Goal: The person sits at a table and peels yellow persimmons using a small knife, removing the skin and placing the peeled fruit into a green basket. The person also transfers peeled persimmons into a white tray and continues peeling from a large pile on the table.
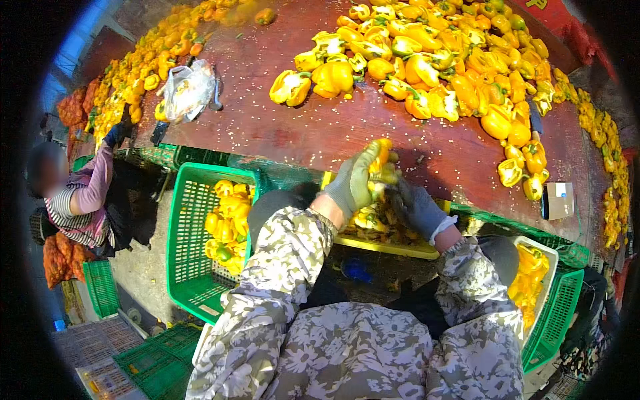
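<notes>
My left hand [356, 176], in a grey knit glove with a yellowish coating, grips a piece of yellow bell pepper [382, 156] over the table's near edge. Close below it is my right hand [419, 206] in a dark grey-blue glove, its fingers curled and blurred at the pepper's lower end. Whether it holds a tool or a piece is hidden. Beneath both hands sits a yellow crate [385, 245] with pale and yellow pepper scraps [369, 220] inside. Beyond them, halved yellow peppers [425, 65] are heaped on the reddish table [240, 100], which is dotted with seeds.
A green basket [187, 200] of yellow peppers stands to my left, a white crate [550, 255] of them to my right. A plastic bag [189, 90] and a small box [559, 200] lie on the table. Another person [85, 200] works at the left beside more peppers.
</notes>
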Motion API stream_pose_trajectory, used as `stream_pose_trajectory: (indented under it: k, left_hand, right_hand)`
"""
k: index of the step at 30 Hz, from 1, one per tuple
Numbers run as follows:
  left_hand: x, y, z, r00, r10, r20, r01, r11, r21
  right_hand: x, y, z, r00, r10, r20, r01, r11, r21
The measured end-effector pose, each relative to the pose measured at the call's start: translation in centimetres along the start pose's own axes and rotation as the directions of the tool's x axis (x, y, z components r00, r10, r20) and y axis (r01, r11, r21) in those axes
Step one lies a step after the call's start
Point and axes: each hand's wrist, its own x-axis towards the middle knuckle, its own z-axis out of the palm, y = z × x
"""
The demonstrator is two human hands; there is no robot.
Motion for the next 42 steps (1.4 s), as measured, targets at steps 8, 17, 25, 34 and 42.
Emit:
stream_pose_trajectory:
  k: [8, 17, 25, 34, 42]
  left_hand:
    - [-5.2, 5.2, -2.2, 0.808, 0.581, 0.1, -0.381, 0.385, 0.84]
    - [-20.1, 7.0, -30.7, 0.455, 0.89, -0.028, 0.12, -0.03, 0.992]
    - [-10.9, 6.7, 1.5, 0.914, -0.007, 0.406, 0.039, 0.997, -0.07]
    - [-0.2, 1.4, 0.8, 0.961, 0.258, 0.099, -0.248, 0.963, -0.104]
    - [0.1, -0.2, 1.8, 0.712, 0.701, -0.041, -0.687, 0.708, 0.162]
  right_hand:
    - [4.4, 7.1, -5.2, 0.911, 0.162, -0.379, -0.276, 0.923, -0.268]
    - [11.5, 7.5, -6.3, 0.85, 0.41, -0.329, -0.38, 0.912, 0.155]
    - [4.7, -3.5, -9.4, 0.893, -0.419, -0.166, 0.431, 0.902, 0.038]
    - [1.5, -0.1, -3.6, 0.824, 0.361, -0.437, -0.242, 0.921, 0.305]
    - [2.5, -4.6, 2.7, 0.838, 0.49, 0.241, -0.436, 0.335, 0.835]
